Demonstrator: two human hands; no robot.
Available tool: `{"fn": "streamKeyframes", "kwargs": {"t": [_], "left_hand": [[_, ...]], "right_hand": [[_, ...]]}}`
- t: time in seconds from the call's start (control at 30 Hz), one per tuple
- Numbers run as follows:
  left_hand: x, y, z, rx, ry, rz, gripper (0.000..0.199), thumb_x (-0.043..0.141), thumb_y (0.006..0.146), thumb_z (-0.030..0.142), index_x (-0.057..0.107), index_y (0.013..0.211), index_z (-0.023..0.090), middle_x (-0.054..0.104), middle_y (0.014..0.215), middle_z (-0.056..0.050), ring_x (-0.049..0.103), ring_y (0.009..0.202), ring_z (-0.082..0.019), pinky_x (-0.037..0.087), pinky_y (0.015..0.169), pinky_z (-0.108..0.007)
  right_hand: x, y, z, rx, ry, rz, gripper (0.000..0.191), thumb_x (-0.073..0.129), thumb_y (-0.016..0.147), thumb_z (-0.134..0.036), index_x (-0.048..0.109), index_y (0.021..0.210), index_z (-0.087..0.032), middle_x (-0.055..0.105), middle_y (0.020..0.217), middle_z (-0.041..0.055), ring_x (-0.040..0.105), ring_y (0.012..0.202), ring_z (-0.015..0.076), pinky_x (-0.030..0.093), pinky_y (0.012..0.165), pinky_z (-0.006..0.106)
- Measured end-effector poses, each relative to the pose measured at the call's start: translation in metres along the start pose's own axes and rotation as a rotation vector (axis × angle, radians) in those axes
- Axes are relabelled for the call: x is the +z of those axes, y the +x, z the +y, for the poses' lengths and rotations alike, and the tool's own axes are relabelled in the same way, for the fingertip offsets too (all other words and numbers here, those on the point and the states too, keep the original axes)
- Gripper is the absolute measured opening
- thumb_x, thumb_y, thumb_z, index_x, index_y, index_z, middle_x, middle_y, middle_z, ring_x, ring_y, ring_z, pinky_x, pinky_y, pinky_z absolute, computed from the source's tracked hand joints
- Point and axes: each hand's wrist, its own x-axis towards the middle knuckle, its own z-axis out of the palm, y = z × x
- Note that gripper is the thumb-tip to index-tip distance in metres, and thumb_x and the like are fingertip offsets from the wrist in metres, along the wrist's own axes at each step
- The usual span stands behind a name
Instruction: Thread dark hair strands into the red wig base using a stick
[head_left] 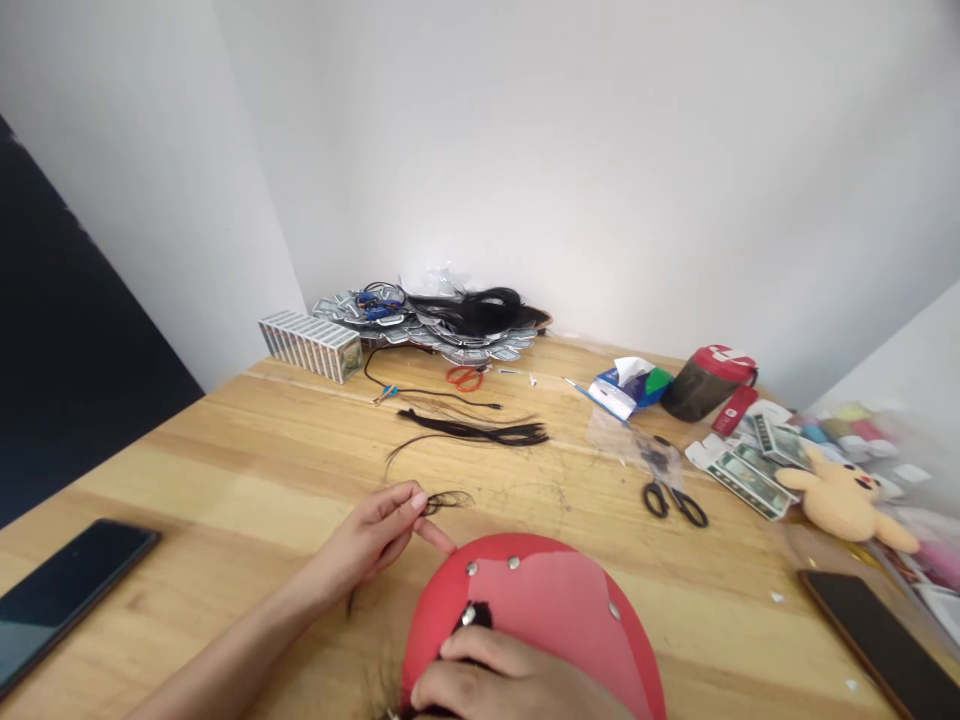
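Hovering hand: left hand (373, 535) above the bench (187, 480), near its near edge. Fingers open and loosely spread, tips just beside a dark hair wisp (446, 503), gripping nothing I can see.
Resting hand: right hand (510, 680) on a red dome (540, 600) set with metal studs, fingers curled together on it, next to a black hair tuft (475, 615). The frame cuts off the rest, so whether they grip cannot be told.
Mid bench: black hair bundle (472, 433) and black-handled scissors (673, 503).
Far edge: orange scissors (466, 377) and stacked boxes (309, 345).
Right edge: plush toy (844, 503) – beside a phone (877, 645).
Left edge: another phone (71, 600).
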Motion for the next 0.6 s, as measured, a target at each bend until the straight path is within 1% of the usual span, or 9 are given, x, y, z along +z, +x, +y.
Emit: {"fn": "streamKeyframes", "kwargs": {"t": [0.1, 0.13, 0.17, 0.23, 0.37, 0.5, 0.6], "left_hand": [[-0.003, 0.009, -0.007, 0.048, 0.020, 0.054, 0.052, 0.064, 0.081, 0.067, 0.046, 0.072, 0.019, 0.072, 0.065, -0.005, 0.017, 0.035, -0.003, 0.004, 0.037, -0.022], [-0.004, 0.012, -0.009, 0.063, 0.022, 0.072, 0.052, 0.063, 0.082, 0.067, 0.047, 0.072, 0.019, 0.072, 0.065, -0.004, 0.016, 0.034, -0.002, 0.004, 0.038, -0.022], [-0.005, 0.014, -0.011, 0.077, 0.021, 0.087, 0.051, 0.061, 0.083, 0.067, 0.047, 0.073, 0.019, 0.072, 0.066, -0.004, 0.015, 0.034, -0.002, 0.004, 0.039, -0.023], [-0.008, 0.018, -0.014, 0.096, 0.017, 0.106, 0.050, 0.059, 0.085, 0.065, 0.047, 0.074, 0.018, 0.074, 0.069, -0.005, 0.014, 0.034, -0.002, 0.004, 0.040, -0.023], [-0.010, 0.020, -0.014, 0.101, 0.019, 0.106, 0.049, 0.059, 0.085, 0.065, 0.047, 0.075, 0.019, 0.077, 0.074, -0.008, 0.016, 0.033, -0.002, 0.004, 0.039, -0.023], [-0.008, 0.022, -0.014, 0.087, 0.027, 0.086, 0.052, 0.060, 0.081, 0.069, 0.046, 0.073, 0.020, 0.074, 0.067, -0.006, 0.015, 0.032, -0.002, 0.003, 0.038, -0.023], [-0.009, 0.023, -0.015, 0.079, 0.014, 0.085, 0.051, 0.059, 0.082, 0.069, 0.044, 0.074, 0.020, 0.072, 0.063, -0.004, 0.015, 0.032, -0.003, 0.003, 0.038, -0.023]], "right_hand": [[-0.001, -0.004, 0.001, -0.005, 0.109, -0.162, 0.018, 0.048, 0.107, -0.021, 0.063, 0.101, -0.015, 0.074, 0.097, -0.0023, 0.064, 0.094, 0.0110, 0.042, 0.098, 0.018], [-0.002, -0.004, 0.001, -0.005, 0.123, -0.200, 0.009, 0.056, 0.104, -0.020, 0.063, 0.102, -0.015, 0.075, 0.100, -0.0024, 0.064, 0.096, 0.0108, 0.040, 0.100, 0.018], [-0.003, -0.004, 0.002, -0.004, 0.129, -0.220, 0.006, 0.061, 0.101, -0.020, 0.063, 0.103, -0.015, 0.075, 0.102, -0.0024, 0.064, 0.097, 0.0105, 0.040, 0.102, 0.018], [-0.006, -0.001, 0.004, 0.008, 0.138, -0.239, 0.008, 0.064, 0.099, -0.020, 0.063, 0.105, -0.014, 0.075, 0.107, -0.0010, 0.064, 0.100, 0.0105, 0.037, 0.105, 0.017], [-0.009, 0.001, 0.010, 0.015, 0.149, -0.273, 0.009, 0.060, 0.102, -0.017, 0.065, 0.107, -0.012, 0.076, 0.111, 0.0021, 0.065, 0.104, 0.0115, 0.033, 0.110, 0.020], [-0.004, -0.003, 0.016, 0.041, 0.161, -0.274, 0.010, 0.064, 0.099, -0.020, 0.066, 0.107, -0.014, 0.076, 0.113, -0.0001, 0.066, 0.104, 0.0106, 0.036, 0.108, 0.017], [0.003, -0.007, 0.018, 0.051, 0.179, -0.278, 0.009, 0.067, 0.097, -0.021, 0.067, 0.105, -0.016, 0.076, 0.113, -0.0018, 0.066, 0.104, 0.0102, 0.037, 0.107, 0.014]]}}
